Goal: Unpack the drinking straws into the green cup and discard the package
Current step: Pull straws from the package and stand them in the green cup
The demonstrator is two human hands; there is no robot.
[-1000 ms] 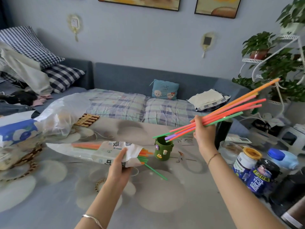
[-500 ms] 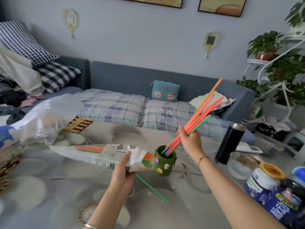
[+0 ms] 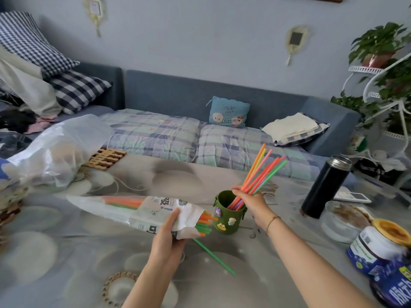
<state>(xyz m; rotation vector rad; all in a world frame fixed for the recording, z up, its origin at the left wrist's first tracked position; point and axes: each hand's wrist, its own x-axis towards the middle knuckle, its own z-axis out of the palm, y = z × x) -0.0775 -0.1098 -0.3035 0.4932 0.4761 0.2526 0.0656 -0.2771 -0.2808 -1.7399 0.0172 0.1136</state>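
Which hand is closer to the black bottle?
Right. The right hand holds straws in the green cup, left of the black bottle; the left hand grips the package, farther left.

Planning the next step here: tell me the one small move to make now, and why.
Probably open the right hand and release the straws: their lower ends already sit inside the green cup, and the package in the left hand holds more.

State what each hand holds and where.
The left hand grips the straw package near its open end; the right hand grips a bundle of straws low down, their lower ends inside the green cup.
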